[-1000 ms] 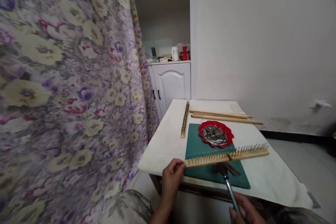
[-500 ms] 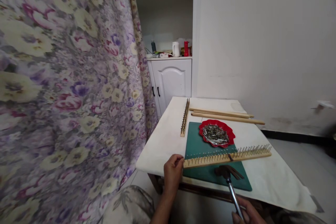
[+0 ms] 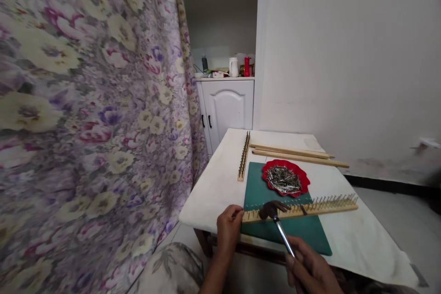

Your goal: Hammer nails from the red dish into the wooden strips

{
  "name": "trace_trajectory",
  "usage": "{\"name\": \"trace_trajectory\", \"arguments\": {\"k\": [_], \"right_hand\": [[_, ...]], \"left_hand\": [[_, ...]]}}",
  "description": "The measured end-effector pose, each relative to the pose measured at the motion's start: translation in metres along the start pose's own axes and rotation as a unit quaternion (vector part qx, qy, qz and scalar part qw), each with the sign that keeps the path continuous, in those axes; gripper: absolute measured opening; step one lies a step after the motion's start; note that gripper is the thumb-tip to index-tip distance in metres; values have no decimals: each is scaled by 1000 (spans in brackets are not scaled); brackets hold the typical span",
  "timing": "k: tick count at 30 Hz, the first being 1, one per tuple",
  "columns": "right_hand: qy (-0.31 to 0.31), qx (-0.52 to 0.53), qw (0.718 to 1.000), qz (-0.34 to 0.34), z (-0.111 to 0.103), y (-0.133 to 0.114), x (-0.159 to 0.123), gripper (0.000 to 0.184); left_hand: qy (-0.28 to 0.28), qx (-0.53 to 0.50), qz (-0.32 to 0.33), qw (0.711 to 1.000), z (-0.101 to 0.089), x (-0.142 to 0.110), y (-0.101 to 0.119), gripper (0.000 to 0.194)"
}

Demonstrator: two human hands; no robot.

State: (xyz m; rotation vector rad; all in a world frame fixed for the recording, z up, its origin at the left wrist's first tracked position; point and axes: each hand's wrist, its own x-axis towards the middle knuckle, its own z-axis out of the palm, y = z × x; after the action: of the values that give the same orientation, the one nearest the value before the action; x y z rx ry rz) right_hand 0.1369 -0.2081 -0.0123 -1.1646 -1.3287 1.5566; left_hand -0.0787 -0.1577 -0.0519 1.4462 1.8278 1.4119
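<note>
A nail-studded wooden strip [image 3: 296, 212] lies across a green mat [image 3: 255, 183] on the bench [image 3: 213, 193], probably light and stiff, best held by its ends; the left hand [image 3: 229, 227] pinches one, the right hand [image 3: 310, 262] grasps a hammer [image 3: 283, 235] over it.

Near the tabletop's [image 3: 213, 193] front edge, the hammer [image 3: 272, 209] hides part of the strip [image 3: 330, 209] and some nails [image 3: 321, 201], while the right hand [image 3: 308, 264], cut off by the picture's bottom, covers the handle's [image 3: 284, 236] lower part.
</note>
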Motion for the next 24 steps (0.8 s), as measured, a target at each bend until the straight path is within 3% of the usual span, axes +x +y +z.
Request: {"name": "trace_trajectory", "arguments": {"k": [2,7,24], "right_hand": [[-60,-23,997,-34,11,-13,12,49],[-117,-84,988,-58,31,-23,38,43],[-126,-156,977,-75,36,-26,44,32]], "left_hand": [[2,-4,-5,1000,-1,0,2,16],[-2,-8,-13,1000,-2,0,3,16],[1,-21,-21,1000,1,-1,-2,16]]}}
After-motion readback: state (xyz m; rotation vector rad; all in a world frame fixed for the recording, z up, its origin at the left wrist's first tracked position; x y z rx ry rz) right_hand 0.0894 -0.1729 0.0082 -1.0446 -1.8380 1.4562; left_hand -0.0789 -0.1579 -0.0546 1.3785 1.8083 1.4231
